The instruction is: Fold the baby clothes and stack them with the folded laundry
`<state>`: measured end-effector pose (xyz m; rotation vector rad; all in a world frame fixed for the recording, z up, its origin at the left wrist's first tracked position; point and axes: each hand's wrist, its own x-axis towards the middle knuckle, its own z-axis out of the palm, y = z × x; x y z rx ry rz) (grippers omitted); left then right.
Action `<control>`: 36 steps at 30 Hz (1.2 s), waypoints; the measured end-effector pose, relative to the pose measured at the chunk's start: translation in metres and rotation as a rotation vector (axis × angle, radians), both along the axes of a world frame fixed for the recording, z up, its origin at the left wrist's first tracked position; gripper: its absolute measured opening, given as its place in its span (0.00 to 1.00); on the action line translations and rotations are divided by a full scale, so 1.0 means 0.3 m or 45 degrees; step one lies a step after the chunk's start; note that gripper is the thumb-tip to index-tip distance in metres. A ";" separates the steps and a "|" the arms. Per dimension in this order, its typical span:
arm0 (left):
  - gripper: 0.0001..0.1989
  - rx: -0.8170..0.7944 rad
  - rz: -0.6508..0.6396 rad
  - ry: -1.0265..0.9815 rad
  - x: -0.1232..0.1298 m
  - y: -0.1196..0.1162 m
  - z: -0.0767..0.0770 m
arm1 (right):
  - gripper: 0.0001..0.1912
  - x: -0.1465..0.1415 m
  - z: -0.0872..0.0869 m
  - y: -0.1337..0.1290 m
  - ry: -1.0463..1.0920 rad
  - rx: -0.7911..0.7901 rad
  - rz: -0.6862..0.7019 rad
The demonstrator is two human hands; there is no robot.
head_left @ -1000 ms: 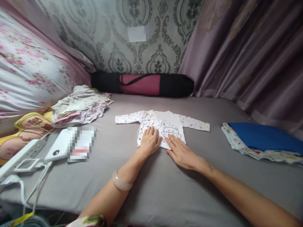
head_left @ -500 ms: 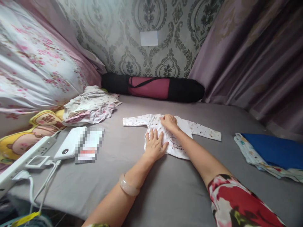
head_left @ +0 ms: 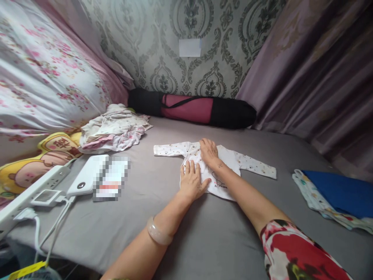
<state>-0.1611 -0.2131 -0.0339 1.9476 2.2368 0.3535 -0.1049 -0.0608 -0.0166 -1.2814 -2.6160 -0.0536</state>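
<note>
A small white baby shirt (head_left: 230,157) lies spread on the grey sheet, both long speckled sleeves stretched out to the sides. My left hand (head_left: 192,181) rests flat on the lower left of its body, fingers apart. Higher up, near the neckline, my right hand (head_left: 209,151) lies on the cloth with its fingers extended forward. Part of the printed front is covered by my right forearm. Neither hand is lifting the fabric.
A heap of crumpled clothes (head_left: 113,130) sits at the back left, with a white power bank (head_left: 89,175) and a power strip (head_left: 49,182) nearer me. Folded blue cloth (head_left: 338,192) lies on the right. A long black and maroon bag (head_left: 186,109) lines the wall.
My right hand has gone from bent fingers at the neckline to lying flatter on the shirt. My left hand stays pressed down. The view has shifted slightly.
</note>
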 end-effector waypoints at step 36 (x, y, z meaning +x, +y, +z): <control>0.23 0.233 -0.052 0.072 0.008 -0.011 0.000 | 0.36 0.222 -0.083 0.013 0.022 -0.309 -0.405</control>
